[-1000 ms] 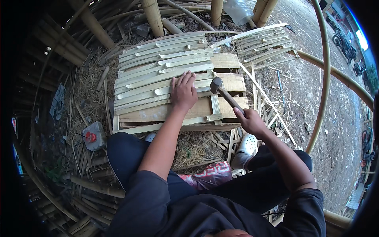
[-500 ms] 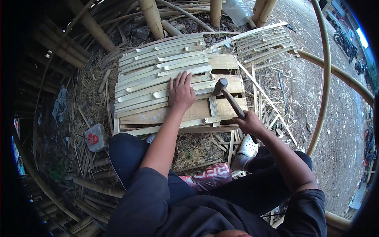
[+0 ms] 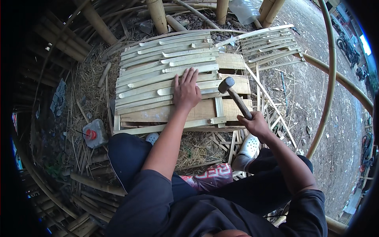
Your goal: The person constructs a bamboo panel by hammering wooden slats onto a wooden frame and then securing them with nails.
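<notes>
Bamboo slats (image 3: 158,79) across wooden platform (image 3: 233,61); left hand (image 3: 187,91) flat on them, unclenched; right hand (image 3: 254,124), by platform's near right corner, grasps hammer (image 3: 239,103).

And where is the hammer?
Right of centre in the head view, the hammer is in the right hand, its head near the pale slats.

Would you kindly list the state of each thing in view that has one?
Bamboo strips: side by side, some ends curled
Wooden boards: partly covered by strips
Hammer: gripped by the handle
Left hand: spread on the strips
Right hand: closed around the hammer
White shoes: worn
</notes>
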A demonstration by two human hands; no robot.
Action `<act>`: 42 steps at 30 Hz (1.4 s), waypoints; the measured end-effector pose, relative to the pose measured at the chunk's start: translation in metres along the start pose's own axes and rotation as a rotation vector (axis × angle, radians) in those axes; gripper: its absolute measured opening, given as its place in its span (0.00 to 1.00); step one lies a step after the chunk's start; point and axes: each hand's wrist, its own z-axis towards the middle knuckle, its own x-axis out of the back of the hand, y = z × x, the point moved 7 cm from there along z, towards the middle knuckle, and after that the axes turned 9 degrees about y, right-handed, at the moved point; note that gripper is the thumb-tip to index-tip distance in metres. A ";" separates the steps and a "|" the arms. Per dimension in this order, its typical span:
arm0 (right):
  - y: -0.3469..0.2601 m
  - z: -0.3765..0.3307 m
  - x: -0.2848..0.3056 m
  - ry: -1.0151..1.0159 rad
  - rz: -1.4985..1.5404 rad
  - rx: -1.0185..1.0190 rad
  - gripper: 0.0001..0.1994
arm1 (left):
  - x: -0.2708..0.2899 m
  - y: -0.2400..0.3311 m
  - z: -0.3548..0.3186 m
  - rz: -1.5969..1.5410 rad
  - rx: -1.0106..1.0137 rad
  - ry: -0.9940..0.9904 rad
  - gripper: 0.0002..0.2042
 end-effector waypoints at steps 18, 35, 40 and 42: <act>0.005 0.000 0.001 0.087 -0.130 0.125 0.18 | -0.006 0.001 0.007 0.119 -0.007 -0.040 0.29; -0.020 -0.007 0.011 0.166 0.061 0.215 0.20 | -0.006 -0.002 0.000 0.110 0.020 -0.050 0.29; -0.040 -0.024 0.026 0.162 0.306 0.323 0.19 | -0.003 0.000 -0.001 0.140 0.004 -0.052 0.28; -0.022 -0.017 0.009 0.201 0.119 0.255 0.16 | -0.002 -0.001 -0.001 0.142 -0.002 -0.044 0.28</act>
